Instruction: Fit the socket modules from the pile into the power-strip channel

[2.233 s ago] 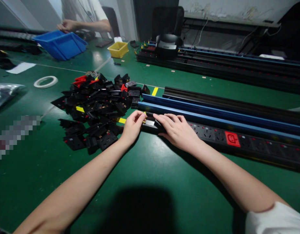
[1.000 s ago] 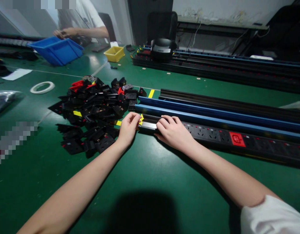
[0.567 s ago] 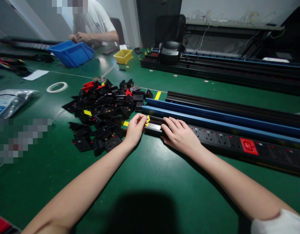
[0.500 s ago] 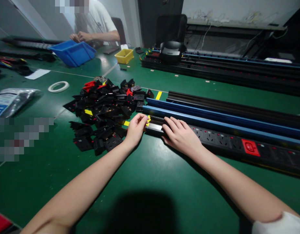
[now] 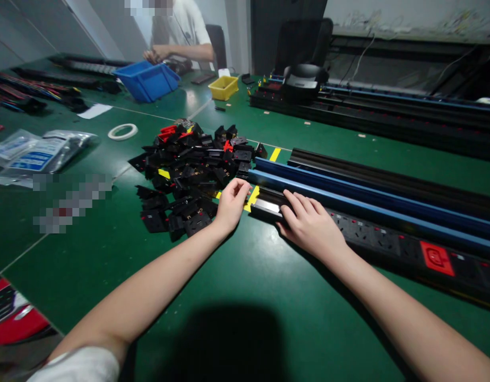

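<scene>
My right hand [image 5: 312, 223] lies over a black power strip [image 5: 392, 239], its fingers across the top and its thumb down the near side. A row of sockets and a red outlet [image 5: 436, 258] show along the strip. Just past the strip's left end, my left hand [image 5: 232, 206] is closed in a pinch; whatever it may hold is hidden. Yellow tape [image 5: 252, 198] lies at that end, close to the left fingertips. Behind the left hand spreads a heap of black socket modules [image 5: 197, 164], with a few red ones among them.
Blue rails [image 5: 348, 197] and a black rail [image 5: 372, 172] run behind the strip. Farther off are a blue bin [image 5: 149, 82], a yellow tray [image 5: 223, 88] and a seated person [image 5: 185, 32]. A tape roll [image 5: 122, 132] and plastic bags [image 5: 41, 154] lie left.
The view has swung left, so things sit farther right. My left fingers have come away slightly from the yellow tape at the strip's end. My right hand stays on the strip.
</scene>
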Motion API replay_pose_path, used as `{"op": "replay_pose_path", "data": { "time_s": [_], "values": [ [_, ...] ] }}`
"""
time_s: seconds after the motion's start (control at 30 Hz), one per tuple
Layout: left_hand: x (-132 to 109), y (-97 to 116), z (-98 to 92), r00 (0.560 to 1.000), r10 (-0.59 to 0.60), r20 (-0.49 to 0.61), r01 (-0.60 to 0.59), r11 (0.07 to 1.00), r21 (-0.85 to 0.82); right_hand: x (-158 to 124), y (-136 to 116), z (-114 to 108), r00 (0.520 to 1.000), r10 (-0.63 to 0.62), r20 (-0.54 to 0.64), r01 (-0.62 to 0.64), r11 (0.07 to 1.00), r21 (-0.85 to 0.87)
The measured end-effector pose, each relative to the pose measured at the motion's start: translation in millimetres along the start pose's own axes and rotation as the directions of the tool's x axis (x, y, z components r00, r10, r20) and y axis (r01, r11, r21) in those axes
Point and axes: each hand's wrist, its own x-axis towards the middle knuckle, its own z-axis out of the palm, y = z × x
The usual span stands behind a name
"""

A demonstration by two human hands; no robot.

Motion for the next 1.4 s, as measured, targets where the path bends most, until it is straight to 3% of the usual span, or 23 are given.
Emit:
{"op": "replay_pose_path", "data": {
  "time_s": [0.23, 0.43, 1.13, 1.4],
  "values": [
    [5.3, -9.7, -4.5, 0.996, 0.030, -0.084, -0.026, 0.999, 0.039, -0.9, -0.4, 1.6, 1.000, 0.004, -0.017, -0.004, 1.000, -0.018],
    [5.1, -15.2, -4.6, 0.982, -0.027, -0.188, 0.008, 0.995, -0.100, -0.2, -1.3, 1.1, 1.000, 0.005, -0.017, -0.005, 1.000, -0.009],
    [1.2, -6.8, -1.2, 0.971, -0.165, -0.171, 0.132, 0.973, -0.190, 0.3, -1.3, 0.4, 1.000, 0.007, -0.013, -0.007, 1.000, -0.004],
    [-7.2, -7.0, -2.8, 0.980, -0.147, -0.137, 0.124, 0.978, -0.168, -0.2, -1.5, 1.3, 1.000, 0.012, -0.012, -0.012, 1.000, 0.011]
  ]
}}
